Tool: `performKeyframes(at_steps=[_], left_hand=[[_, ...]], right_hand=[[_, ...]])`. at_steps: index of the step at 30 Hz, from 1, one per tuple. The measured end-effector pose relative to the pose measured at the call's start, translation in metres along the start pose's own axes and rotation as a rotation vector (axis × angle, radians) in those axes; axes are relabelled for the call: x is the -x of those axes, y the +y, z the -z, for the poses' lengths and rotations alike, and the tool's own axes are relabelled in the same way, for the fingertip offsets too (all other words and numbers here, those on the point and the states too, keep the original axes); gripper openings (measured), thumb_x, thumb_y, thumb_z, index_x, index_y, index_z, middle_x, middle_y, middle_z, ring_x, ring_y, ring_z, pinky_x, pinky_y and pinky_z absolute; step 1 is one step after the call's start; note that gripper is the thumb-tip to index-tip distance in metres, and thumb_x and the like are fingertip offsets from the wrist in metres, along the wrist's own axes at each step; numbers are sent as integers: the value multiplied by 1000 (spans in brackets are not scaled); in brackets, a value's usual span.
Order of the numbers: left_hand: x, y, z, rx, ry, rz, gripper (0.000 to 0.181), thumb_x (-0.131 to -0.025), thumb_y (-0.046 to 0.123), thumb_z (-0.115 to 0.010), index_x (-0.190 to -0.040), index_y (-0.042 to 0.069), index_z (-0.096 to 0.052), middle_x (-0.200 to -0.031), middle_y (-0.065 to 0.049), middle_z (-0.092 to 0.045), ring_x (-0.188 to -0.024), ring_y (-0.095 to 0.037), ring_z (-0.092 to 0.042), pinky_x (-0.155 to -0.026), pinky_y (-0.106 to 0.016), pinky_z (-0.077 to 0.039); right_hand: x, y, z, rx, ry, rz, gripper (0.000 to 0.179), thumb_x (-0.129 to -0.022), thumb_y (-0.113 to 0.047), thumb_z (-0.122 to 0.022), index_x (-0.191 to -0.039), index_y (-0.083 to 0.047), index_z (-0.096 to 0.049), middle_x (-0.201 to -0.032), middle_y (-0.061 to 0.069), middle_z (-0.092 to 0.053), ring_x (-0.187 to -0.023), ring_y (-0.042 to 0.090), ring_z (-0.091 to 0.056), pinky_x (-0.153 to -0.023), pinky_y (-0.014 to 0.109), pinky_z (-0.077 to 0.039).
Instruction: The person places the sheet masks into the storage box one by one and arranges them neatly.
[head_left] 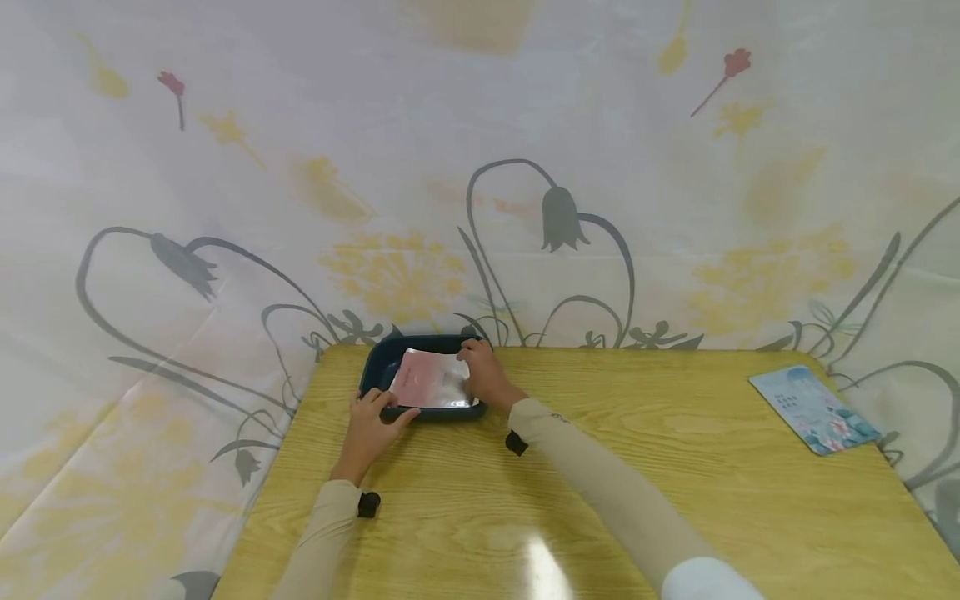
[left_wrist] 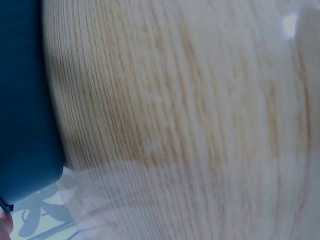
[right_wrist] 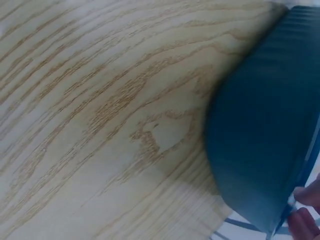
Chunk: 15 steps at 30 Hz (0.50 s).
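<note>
A dark teal plastic basin stands at the table's back left edge. Inside it lies a flat, shiny pink-and-silver packet, tilted against the walls. At the basin's front left corner, my left hand grips the rim, its thumb stretched along the front side. My right hand holds the right rim near the back corner, beside the packet's edge. In the right wrist view, fingertips pinch the basin's rim. The left wrist view shows mainly the basin's outer wall, with a sliver of fingertip below it.
A light blue packet with a flower print lies at the right end of the wooden table. Behind and to the left hangs a floral-patterned cloth. Black wrist devices are worn on both arms.
</note>
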<state>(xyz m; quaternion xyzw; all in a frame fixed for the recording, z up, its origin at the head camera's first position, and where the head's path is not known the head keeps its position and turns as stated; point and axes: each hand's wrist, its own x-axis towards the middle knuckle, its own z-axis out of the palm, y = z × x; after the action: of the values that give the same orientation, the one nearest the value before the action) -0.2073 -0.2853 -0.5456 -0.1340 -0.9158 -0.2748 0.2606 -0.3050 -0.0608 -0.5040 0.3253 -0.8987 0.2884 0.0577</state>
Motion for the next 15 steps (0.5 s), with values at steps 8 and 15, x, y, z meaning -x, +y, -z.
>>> performKeyframes(at_steps=[8,15], left_hand=[[0,2,-2,5,5,10,34,-69,22,-85,-77,6,-56,-78,-6,-50,-76,-25,-53,-97,-69,-21],[0,3,0,10,14,5,33,-68,20,-85,-77,5,-57,-78,-7,-51,-76,-26,-54,-97,-69,-20]], right_hand=[[11,11,18,-235,11,-23,40,-72,18,-44,-101,5,-68,-103,17,-63,-81,26,-54,-65,32,-40],[27,15,48,-374,37,-95,30,-77,15,-49,-100,6,-68,-100,19,-63,-80,26,-56,-69,33,-47]])
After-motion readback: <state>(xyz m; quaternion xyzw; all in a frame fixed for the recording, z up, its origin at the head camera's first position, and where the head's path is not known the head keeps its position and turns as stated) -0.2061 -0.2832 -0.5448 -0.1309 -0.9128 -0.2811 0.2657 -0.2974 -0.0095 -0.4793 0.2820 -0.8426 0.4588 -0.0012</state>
